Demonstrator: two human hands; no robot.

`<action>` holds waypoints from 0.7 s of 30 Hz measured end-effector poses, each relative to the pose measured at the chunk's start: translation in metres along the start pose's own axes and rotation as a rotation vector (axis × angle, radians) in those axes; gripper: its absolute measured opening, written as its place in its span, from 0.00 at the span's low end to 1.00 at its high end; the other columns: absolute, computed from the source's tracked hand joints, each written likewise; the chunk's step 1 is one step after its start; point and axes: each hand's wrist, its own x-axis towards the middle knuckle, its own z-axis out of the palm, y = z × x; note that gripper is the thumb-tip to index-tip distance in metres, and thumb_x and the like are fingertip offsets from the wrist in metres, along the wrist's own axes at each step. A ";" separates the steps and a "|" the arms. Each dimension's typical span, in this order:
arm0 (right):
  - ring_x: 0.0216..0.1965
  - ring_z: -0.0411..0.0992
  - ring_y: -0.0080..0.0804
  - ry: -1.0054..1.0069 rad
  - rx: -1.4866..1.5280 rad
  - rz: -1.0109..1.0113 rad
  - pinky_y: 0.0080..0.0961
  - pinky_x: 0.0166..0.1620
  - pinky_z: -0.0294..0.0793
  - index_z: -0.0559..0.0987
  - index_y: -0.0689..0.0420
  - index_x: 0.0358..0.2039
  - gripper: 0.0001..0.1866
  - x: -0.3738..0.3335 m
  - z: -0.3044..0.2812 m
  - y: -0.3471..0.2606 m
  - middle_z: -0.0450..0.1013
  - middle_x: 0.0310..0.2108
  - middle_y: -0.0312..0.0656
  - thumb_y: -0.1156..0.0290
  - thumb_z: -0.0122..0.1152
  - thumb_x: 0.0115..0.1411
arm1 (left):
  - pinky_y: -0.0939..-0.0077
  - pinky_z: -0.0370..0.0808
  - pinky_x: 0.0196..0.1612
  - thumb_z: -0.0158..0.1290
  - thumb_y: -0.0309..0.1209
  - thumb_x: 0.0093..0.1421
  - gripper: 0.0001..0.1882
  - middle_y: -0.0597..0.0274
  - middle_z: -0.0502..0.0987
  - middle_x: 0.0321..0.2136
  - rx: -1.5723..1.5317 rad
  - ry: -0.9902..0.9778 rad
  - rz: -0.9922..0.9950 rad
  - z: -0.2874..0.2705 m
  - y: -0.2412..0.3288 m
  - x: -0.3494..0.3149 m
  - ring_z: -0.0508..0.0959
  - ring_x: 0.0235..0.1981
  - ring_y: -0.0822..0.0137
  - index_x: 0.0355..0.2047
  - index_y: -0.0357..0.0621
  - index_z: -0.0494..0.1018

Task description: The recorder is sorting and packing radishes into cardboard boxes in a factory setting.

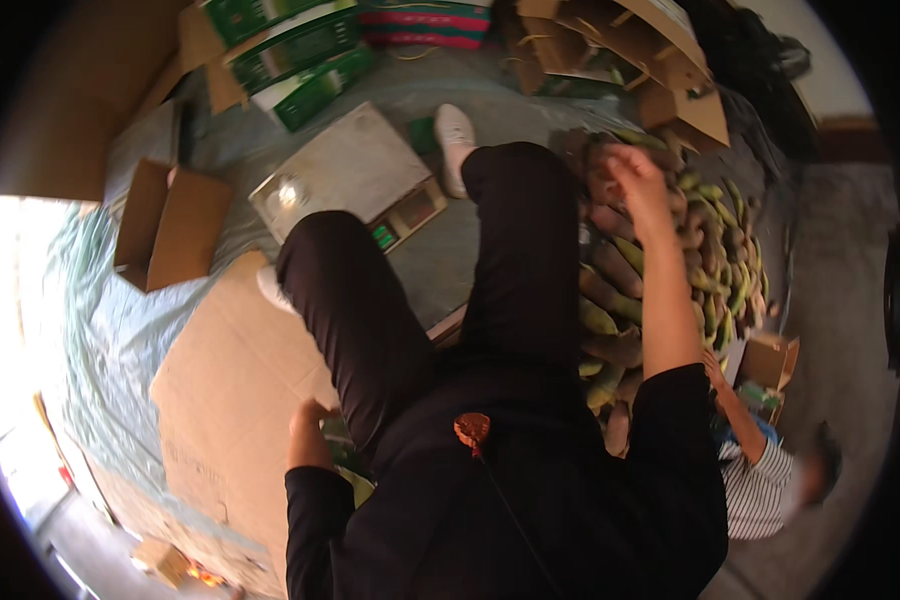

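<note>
Watching from remote, I saw the right hand [638, 185] over the elongated purple-green produce [708, 250] heaped by the right leg [522, 250], fingers half-curled but blurred, so I couldn't tell whether they gripped a piece; the left hand [311, 415] was low beside the cardboard sheet [220, 400], finger state hidden, couldn't tell. I judged each piece firm, fairly heavy, maybe slick and easily bruised, best held round its thick middle. Shapes ran from plump, tapered produce to stiff flat cardboard, wrinkled translucent plastic sheeting [105, 320] and a hard, flat-topped scale [355, 165].
</note>
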 end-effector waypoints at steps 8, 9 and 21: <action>0.28 0.75 0.44 -0.209 -0.730 -0.016 0.36 0.31 0.72 0.79 0.62 0.34 0.12 -0.051 -0.015 0.200 0.75 0.26 0.50 0.69 0.50 0.58 | 0.55 0.72 0.48 0.60 0.48 0.48 0.29 0.56 0.73 0.49 -0.081 0.245 0.397 -0.022 0.040 0.033 0.72 0.50 0.53 0.48 0.48 0.70; 0.29 0.74 0.47 -0.259 -0.878 -0.048 0.38 0.31 0.72 0.79 0.62 0.33 0.13 -0.060 -0.018 0.215 0.75 0.26 0.52 0.68 0.48 0.58 | 0.56 0.72 0.47 0.60 0.47 0.48 0.28 0.56 0.73 0.48 -0.138 0.257 0.415 0.067 0.011 -0.003 0.73 0.50 0.53 0.47 0.48 0.71; 0.31 0.74 0.52 -0.503 -0.112 -0.057 0.40 0.35 0.71 0.78 0.61 0.30 0.16 0.019 0.214 0.250 0.74 0.28 0.54 0.64 0.44 0.61 | 0.58 0.70 0.49 0.59 0.40 0.51 0.28 0.56 0.69 0.50 -0.602 1.001 -0.021 -0.111 -0.011 -0.168 0.69 0.51 0.54 0.53 0.53 0.66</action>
